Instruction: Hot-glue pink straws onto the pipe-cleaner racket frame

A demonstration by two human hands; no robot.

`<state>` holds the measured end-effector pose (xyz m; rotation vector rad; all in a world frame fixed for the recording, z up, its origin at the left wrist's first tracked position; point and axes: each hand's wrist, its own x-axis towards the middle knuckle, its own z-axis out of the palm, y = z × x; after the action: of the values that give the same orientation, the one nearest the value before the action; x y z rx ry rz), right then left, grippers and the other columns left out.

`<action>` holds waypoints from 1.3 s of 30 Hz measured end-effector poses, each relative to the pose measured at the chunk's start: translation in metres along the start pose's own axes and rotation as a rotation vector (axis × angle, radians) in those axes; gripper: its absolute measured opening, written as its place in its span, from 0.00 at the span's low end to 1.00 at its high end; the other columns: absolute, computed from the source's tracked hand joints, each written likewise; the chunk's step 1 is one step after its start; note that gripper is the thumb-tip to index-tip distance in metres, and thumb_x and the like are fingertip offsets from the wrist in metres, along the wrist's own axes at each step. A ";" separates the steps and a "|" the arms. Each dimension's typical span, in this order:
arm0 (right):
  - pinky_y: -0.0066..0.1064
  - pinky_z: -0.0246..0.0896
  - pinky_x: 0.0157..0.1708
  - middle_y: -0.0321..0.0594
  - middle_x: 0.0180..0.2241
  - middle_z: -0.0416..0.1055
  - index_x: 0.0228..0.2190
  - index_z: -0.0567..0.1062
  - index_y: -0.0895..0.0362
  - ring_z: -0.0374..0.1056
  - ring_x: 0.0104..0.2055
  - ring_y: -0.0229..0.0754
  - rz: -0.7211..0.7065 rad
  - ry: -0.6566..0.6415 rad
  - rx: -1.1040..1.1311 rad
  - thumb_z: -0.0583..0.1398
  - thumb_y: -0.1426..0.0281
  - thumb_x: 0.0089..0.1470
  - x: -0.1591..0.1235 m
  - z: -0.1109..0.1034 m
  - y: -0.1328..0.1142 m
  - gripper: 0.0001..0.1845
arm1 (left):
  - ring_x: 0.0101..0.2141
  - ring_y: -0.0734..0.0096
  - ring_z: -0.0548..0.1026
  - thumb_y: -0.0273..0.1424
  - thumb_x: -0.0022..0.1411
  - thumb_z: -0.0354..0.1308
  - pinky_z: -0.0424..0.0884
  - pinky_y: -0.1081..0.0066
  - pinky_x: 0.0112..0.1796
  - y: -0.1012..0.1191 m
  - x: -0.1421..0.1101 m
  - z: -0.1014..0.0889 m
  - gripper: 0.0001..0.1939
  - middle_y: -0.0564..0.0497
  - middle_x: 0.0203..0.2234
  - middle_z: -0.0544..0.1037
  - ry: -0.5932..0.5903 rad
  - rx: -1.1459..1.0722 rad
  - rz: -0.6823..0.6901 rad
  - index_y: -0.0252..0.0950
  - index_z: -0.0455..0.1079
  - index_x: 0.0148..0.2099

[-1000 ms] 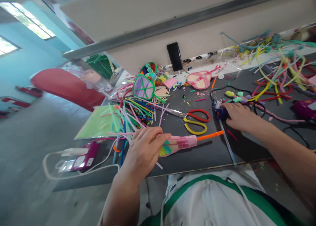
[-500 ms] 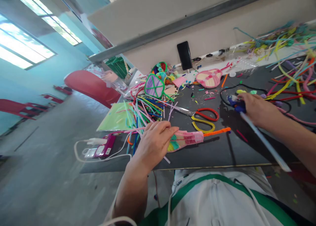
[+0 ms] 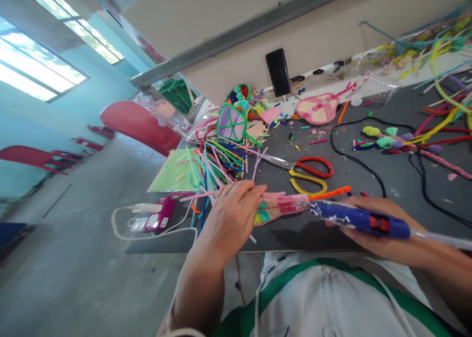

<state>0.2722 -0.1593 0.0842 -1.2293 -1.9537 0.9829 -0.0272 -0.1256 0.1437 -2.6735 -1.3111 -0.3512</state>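
Note:
My left hand [image 3: 230, 214] rests fingers-down on a pink craft piece [image 3: 280, 205] with green, yellow and blue patches, pinning its left end to the dark table [image 3: 368, 175]. An orange pipe cleaner [image 3: 330, 193] sticks out of the piece's right end. My right hand [image 3: 379, 229] is closed round a blue glue gun [image 3: 359, 218] with a red trigger. Its nozzle points left and almost touches the pink piece. A clear glue stick [image 3: 442, 238] juts from the gun's back.
Red and yellow handled scissors [image 3: 306, 172] lie just behind the pink piece. A heap of coloured pipe cleaners [image 3: 212, 167] and a green sheet [image 3: 171, 172] sit left. A black cable [image 3: 354, 157], a phone [image 3: 279, 72], a pink fan shape [image 3: 319, 108] and a magenta device [image 3: 158, 219] are around.
My right hand has lifted the glue gun from the back of the table and brought it toward me, up to the pink piece's right end. My left hand has stayed on the piece.

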 end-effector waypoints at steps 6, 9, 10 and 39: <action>0.32 0.66 0.32 0.39 0.33 0.76 0.37 0.72 0.51 0.72 0.32 0.42 -0.193 0.018 0.058 0.60 0.68 0.54 0.009 0.023 -0.001 0.06 | 0.44 0.62 0.72 0.28 0.70 0.47 0.69 0.60 0.45 0.002 -0.002 0.001 0.15 0.44 0.45 0.74 0.016 0.045 -0.001 0.35 0.70 0.53; 0.34 0.65 0.33 0.40 0.33 0.76 0.35 0.72 0.51 0.73 0.33 0.44 -0.195 0.046 -0.031 0.62 0.66 0.52 0.013 0.034 0.004 0.07 | 0.43 0.61 0.72 0.27 0.70 0.47 0.69 0.60 0.44 0.002 -0.001 0.002 0.15 0.43 0.44 0.74 0.023 0.042 0.012 0.34 0.70 0.53; 0.34 0.65 0.33 0.39 0.32 0.76 0.34 0.71 0.51 0.73 0.33 0.44 -0.200 0.047 -0.070 0.62 0.66 0.51 0.015 0.037 0.005 0.07 | 0.42 0.61 0.72 0.27 0.70 0.47 0.69 0.60 0.44 0.002 -0.001 0.002 0.15 0.43 0.44 0.74 0.024 0.038 0.015 0.34 0.70 0.53; 0.29 0.60 0.31 0.36 0.27 0.72 0.30 0.69 0.54 0.68 0.29 0.39 -0.312 0.194 -0.235 0.61 0.71 0.52 0.025 0.053 0.011 0.03 | 0.42 0.61 0.72 0.26 0.69 0.48 0.68 0.60 0.44 0.006 0.001 0.005 0.15 0.45 0.44 0.74 -0.007 0.030 -0.002 0.35 0.69 0.55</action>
<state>0.2250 -0.1469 0.0495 -1.0539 -2.0649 0.4713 -0.0210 -0.1276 0.1390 -2.6515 -1.3104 -0.3207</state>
